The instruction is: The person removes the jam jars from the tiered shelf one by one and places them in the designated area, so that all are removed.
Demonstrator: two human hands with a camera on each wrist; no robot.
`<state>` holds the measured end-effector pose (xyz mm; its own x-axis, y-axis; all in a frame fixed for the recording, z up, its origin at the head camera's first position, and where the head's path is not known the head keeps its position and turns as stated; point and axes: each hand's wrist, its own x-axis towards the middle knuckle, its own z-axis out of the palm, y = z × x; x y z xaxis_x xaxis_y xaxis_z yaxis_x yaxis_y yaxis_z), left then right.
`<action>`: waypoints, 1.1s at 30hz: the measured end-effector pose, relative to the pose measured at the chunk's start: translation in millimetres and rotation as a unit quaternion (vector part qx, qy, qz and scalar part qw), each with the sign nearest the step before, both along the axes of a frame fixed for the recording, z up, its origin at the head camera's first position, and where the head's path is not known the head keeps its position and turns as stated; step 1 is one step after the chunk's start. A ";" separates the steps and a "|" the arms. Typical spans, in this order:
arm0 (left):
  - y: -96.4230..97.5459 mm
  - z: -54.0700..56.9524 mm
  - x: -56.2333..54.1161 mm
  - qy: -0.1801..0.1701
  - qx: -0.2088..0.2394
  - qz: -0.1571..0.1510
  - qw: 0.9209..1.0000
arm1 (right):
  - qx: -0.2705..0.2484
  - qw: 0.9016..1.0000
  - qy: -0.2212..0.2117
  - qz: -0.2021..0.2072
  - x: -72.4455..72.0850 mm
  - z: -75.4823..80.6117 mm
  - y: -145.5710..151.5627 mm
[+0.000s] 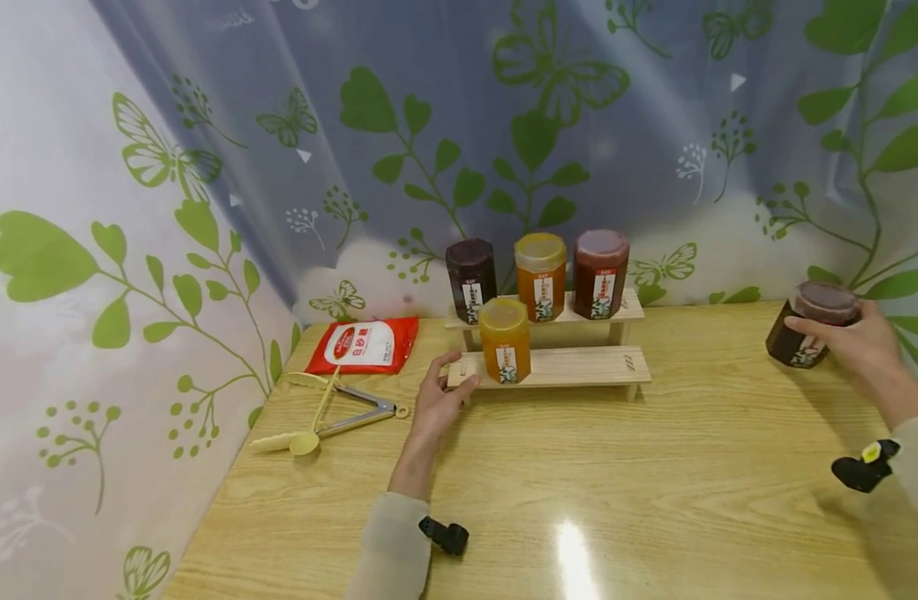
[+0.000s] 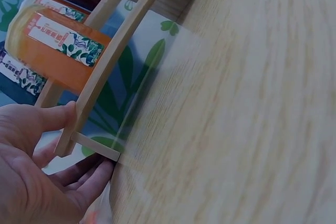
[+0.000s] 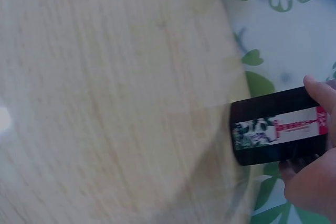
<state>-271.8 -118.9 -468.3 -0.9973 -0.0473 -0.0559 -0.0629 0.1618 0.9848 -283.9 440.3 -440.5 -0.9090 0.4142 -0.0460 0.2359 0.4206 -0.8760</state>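
Observation:
At the table's right, my right hand (image 1: 860, 337) grips a dark jar (image 1: 785, 346) near its lid; the right wrist view shows the jar's label (image 3: 281, 128) between thumb and fingers. My left hand (image 1: 436, 400) holds the left end of a two-step wooden rack (image 1: 579, 368), thumb on the lower step and fingers around its leg, as the left wrist view shows. A yellow-orange jar (image 1: 506, 342) stands on the lower step, close to that hand. On the upper step are a dark purple jar (image 1: 471, 279), an orange jar (image 1: 540, 279) and a red jar (image 1: 601, 275).
Left of the rack lie a red and white packet (image 1: 363, 345), metal tongs (image 1: 357, 422) with pale yellow tips and a yellow spoon (image 1: 305, 442). A patterned curtain (image 1: 444, 108) hangs along the table's (image 1: 654, 500) back edge. A light reflection shines near the front.

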 end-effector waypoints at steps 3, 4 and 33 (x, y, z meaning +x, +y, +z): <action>-0.6 -0.3 0.5 0.002 -0.010 0.002 1.000 | 0.010 1.000 0.006 0.005 -0.1 10.2 -2.6; -0.7 -0.7 0.2 0.002 -0.014 0.003 1.000 | 0.017 1.000 0.006 0.005 0.1 13.6 -3.3; 1.0 -1.1 0.9 0.009 -0.011 0.009 1.000 | 0.011 0.982 0.062 0.179 11.5 54.8 -75.0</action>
